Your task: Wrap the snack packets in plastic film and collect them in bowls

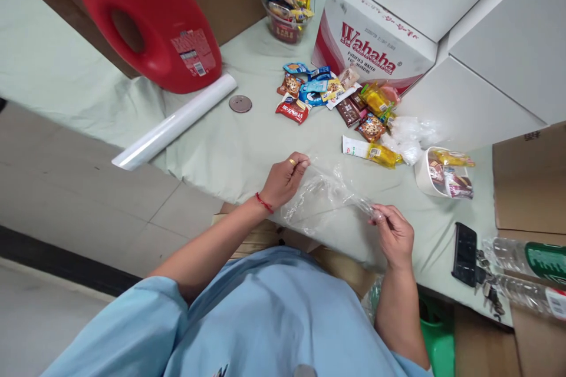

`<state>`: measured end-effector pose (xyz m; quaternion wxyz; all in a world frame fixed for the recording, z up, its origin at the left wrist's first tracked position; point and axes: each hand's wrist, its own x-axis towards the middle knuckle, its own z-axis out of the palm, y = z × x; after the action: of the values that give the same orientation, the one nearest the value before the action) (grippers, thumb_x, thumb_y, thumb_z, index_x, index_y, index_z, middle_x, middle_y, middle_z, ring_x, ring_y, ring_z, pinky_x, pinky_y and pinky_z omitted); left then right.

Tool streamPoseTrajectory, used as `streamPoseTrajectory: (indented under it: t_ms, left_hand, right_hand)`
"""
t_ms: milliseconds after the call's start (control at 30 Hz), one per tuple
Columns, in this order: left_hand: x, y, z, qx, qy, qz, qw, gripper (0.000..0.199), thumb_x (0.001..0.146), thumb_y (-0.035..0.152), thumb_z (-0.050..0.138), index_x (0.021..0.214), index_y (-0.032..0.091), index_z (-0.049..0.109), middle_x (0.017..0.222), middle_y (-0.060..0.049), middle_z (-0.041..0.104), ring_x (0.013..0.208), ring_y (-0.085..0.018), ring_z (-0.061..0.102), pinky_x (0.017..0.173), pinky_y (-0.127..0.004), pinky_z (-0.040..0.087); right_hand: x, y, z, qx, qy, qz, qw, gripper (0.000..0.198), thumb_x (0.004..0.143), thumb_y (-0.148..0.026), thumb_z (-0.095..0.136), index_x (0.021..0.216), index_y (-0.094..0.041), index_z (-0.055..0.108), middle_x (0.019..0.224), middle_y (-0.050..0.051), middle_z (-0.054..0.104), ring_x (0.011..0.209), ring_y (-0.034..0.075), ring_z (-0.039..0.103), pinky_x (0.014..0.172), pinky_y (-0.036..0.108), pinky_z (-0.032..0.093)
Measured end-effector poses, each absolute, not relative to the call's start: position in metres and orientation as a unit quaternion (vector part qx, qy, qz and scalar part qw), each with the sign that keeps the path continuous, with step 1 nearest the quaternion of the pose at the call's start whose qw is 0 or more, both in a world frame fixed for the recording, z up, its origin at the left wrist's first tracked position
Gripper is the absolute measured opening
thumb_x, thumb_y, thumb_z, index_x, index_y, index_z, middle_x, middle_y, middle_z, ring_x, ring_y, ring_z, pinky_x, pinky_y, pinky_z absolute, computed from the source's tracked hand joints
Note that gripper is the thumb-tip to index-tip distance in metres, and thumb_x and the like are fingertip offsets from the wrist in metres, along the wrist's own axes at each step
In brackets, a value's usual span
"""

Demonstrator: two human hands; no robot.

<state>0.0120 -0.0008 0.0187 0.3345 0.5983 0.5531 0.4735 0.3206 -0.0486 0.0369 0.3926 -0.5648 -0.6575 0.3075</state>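
Pale-green table (252, 144), snack packets (316, 87) toward the back. Clear plastic (329, 193) hangs over the near edge, long axis slanting between the hands: left hand (286, 179) pinches the farther end, right hand (395, 234) the nearer. Pinched tips are hidden; lower outline's hard to make out. Red jug (161, 12) is cut off up top.

Pale green cloth-covered bench (247, 144). On it: red jug (154, 23), white roll (177, 122), round disc (240, 104) left; snack packets (328, 88) mid; bowl (286, 30), Wahaha box (371, 50) behind; crumpled plastic (409, 135), tub (425, 179), phone (465, 254), keys (489, 291) right.
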Motion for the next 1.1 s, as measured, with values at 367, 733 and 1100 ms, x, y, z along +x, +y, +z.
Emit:
streamPoseTrajectory:
  t_ms: [367,733,1100]
  left_hand:
    - [0.012,-0.022,0.033,0.697,0.498,0.433,0.281,0.037,0.106,0.047,0.033,0.096,0.023,0.059,0.073,0.000,0.062,0.060,-0.014,0.056,0.063,-0.026,0.041]
    - [-0.007,-0.031,0.028,0.618,0.568,0.460,0.290,0.033,0.105,0.049,0.038,0.098,0.024,0.058,0.073,0.002,0.058,0.062,-0.014,0.054,0.066,-0.026,0.041]
    - [-0.026,-0.012,0.010,0.508,0.650,0.471,0.313,0.024,0.104,0.042,0.041,0.092,0.024,0.052,0.066,0.005,0.051,0.060,-0.015,0.048,0.066,-0.027,0.037]
  right_hand:
    - [0.340,-0.003,0.077,-0.558,-0.682,0.238,0.407,0.033,0.089,-0.043,0.076,0.118,-0.028,0.076,0.119,0.008,0.068,0.106,0.024,0.067,0.097,0.043,0.055]
    - [0.258,0.032,0.068,-0.459,-0.715,0.346,0.398,0.024,0.096,-0.048,0.066,0.093,-0.025,0.074,0.094,0.004,0.073,0.093,0.022,0.069,0.086,0.038,0.056]
    - [0.285,0.021,0.042,-0.599,-0.440,0.492,0.453,0.042,0.071,-0.054,0.086,0.084,-0.021,0.062,0.059,-0.008,0.051,0.041,0.007,0.041,0.033,0.019,0.025]
